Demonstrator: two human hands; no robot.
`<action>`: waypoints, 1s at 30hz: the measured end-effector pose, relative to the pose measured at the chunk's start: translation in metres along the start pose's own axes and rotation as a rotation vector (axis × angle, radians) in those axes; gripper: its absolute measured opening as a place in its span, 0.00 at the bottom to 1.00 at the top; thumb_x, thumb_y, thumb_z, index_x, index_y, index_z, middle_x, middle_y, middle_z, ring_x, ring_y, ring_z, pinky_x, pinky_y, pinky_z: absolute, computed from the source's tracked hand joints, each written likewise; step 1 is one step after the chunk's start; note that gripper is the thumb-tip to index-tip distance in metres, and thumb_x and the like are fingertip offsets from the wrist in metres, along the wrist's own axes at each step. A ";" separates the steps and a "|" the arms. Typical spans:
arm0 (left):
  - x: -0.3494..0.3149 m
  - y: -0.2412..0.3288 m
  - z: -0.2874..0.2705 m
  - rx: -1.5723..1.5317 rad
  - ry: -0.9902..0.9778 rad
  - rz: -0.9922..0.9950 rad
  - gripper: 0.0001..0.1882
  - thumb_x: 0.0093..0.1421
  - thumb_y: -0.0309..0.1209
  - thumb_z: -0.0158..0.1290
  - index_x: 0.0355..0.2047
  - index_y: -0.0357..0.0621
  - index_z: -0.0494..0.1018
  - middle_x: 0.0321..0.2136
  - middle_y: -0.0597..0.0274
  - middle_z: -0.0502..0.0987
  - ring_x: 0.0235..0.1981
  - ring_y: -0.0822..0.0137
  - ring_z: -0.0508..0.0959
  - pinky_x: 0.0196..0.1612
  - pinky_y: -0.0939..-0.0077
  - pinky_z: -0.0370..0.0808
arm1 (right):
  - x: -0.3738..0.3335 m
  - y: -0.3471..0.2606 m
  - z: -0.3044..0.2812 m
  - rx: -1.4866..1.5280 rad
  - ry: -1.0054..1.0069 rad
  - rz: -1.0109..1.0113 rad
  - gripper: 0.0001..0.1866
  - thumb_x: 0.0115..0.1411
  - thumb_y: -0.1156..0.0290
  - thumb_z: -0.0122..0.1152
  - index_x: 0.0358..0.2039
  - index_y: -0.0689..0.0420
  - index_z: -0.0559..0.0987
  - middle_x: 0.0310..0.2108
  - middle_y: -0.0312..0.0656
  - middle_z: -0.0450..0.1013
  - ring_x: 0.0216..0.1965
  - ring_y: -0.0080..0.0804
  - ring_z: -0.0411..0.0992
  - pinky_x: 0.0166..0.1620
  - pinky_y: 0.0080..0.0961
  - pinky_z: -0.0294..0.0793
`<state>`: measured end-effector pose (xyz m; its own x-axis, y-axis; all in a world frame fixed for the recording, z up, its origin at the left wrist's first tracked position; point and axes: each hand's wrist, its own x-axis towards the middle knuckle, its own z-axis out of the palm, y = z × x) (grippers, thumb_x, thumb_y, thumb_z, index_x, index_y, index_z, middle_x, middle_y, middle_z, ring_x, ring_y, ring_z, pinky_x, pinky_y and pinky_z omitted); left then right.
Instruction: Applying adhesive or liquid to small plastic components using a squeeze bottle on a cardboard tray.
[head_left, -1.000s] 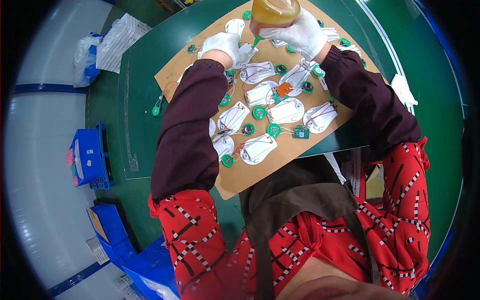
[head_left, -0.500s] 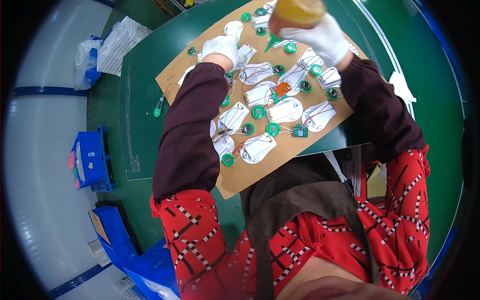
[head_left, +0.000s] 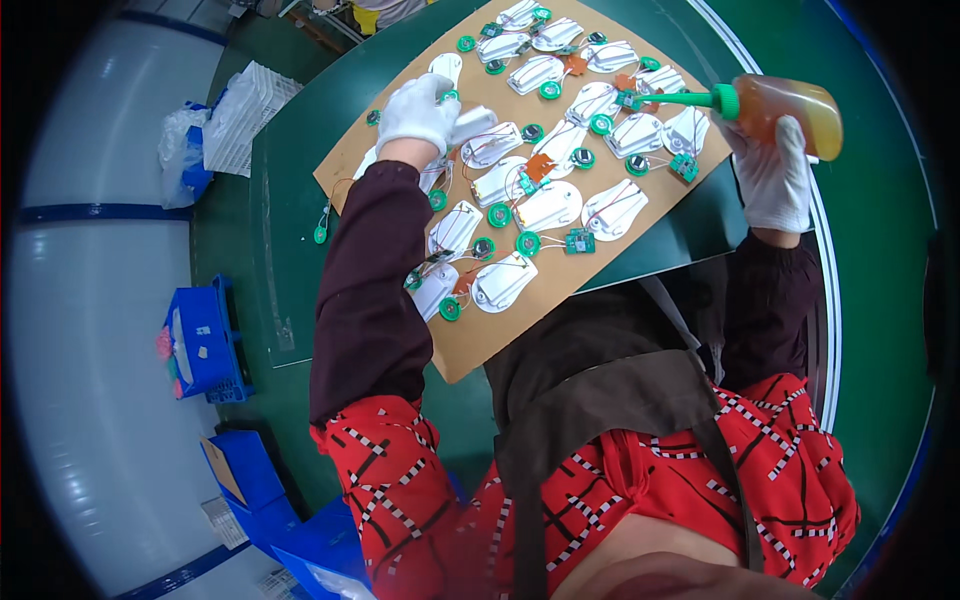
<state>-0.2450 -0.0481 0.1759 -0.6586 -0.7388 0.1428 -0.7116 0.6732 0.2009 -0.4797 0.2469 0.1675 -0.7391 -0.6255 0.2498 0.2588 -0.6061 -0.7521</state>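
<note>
My right hand, in a white glove, is wrapped round a squeeze bottle of amber liquid beyond the board's right edge. The bottle lies nearly level. Its thin green nozzle points left over the board, near a small green circuit board. My left hand, also gloved, is over the board's left part, fingers curled down. A small round green part shows at its fingertips; whether they grip it is unclear. Beside that hand lies a white plastic shell.
A brown board on the green table carries many white shells with wired round green parts. One round green part hangs off its left edge. Blue bins and a stack of white crates stand at left.
My right hand has swung right and nearer with the bottle, whose nozzle turned from pointing down to pointing left. My left hand moved slightly left and nearer. The view has shifted a little.
</note>
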 end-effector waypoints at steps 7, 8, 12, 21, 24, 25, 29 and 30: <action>-0.001 0.004 0.005 0.163 -0.155 -0.048 0.22 0.50 0.37 0.55 0.48 0.53 0.74 0.46 0.55 0.75 0.49 0.56 0.74 0.53 0.65 0.70 | -0.014 0.015 -0.005 0.047 -0.009 -0.016 0.24 0.60 0.67 0.59 0.54 0.61 0.65 0.51 0.45 0.67 0.52 0.39 0.69 0.52 0.40 0.75; 0.000 0.000 0.005 0.121 -0.192 -0.047 0.23 0.50 0.36 0.55 0.50 0.53 0.73 0.48 0.55 0.75 0.50 0.56 0.74 0.54 0.65 0.69 | -0.016 0.013 -0.005 0.025 -0.004 -0.030 0.24 0.60 0.67 0.59 0.54 0.61 0.65 0.51 0.45 0.67 0.52 0.39 0.69 0.52 0.40 0.74; 0.010 -0.016 0.006 0.053 -0.357 -0.039 0.28 0.50 0.35 0.54 0.54 0.53 0.69 0.50 0.54 0.74 0.52 0.56 0.73 0.55 0.66 0.68 | -0.019 0.002 -0.013 -0.028 0.041 -0.022 0.29 0.59 0.64 0.61 0.56 0.61 0.63 0.53 0.48 0.66 0.55 0.41 0.67 0.56 0.44 0.70; 0.027 -0.007 0.003 0.164 -0.154 -0.114 0.11 0.53 0.36 0.53 0.37 0.56 0.80 0.39 0.57 0.79 0.45 0.56 0.77 0.50 0.65 0.71 | -0.021 -0.004 -0.026 -0.049 0.079 0.008 0.30 0.59 0.61 0.61 0.57 0.59 0.62 0.54 0.49 0.66 0.56 0.42 0.67 0.56 0.41 0.71; 0.028 -0.007 0.004 0.208 -0.060 -0.090 0.09 0.53 0.37 0.54 0.34 0.57 0.80 0.36 0.60 0.80 0.42 0.57 0.77 0.48 0.65 0.72 | -0.021 -0.004 -0.025 -0.066 0.079 0.003 0.30 0.59 0.60 0.61 0.57 0.58 0.62 0.54 0.48 0.66 0.56 0.42 0.67 0.57 0.41 0.71; 0.029 -0.007 0.003 0.195 -0.017 -0.095 0.09 0.53 0.37 0.54 0.34 0.57 0.80 0.36 0.61 0.80 0.42 0.57 0.77 0.48 0.65 0.72 | -0.022 -0.004 -0.024 -0.067 0.077 0.005 0.30 0.59 0.60 0.61 0.57 0.58 0.62 0.54 0.48 0.66 0.56 0.42 0.67 0.57 0.41 0.71; 0.033 -0.007 0.003 0.162 0.094 -0.098 0.10 0.51 0.38 0.56 0.35 0.56 0.79 0.35 0.60 0.80 0.41 0.57 0.77 0.47 0.65 0.72 | -0.023 -0.002 -0.022 -0.069 0.104 0.023 0.30 0.57 0.59 0.63 0.55 0.58 0.63 0.52 0.43 0.66 0.54 0.36 0.67 0.54 0.37 0.72; 0.034 -0.008 0.002 0.156 0.093 -0.097 0.11 0.51 0.38 0.56 0.36 0.56 0.79 0.36 0.60 0.80 0.42 0.57 0.78 0.48 0.65 0.72 | -0.023 -0.002 -0.022 -0.074 0.110 0.020 0.30 0.57 0.59 0.62 0.56 0.58 0.63 0.53 0.44 0.66 0.55 0.38 0.67 0.55 0.39 0.72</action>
<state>-0.2628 -0.0785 0.1772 -0.5645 -0.7954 0.2206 -0.8049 0.5897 0.0667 -0.4767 0.2736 0.1498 -0.7994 -0.5766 0.1689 0.2305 -0.5539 -0.8000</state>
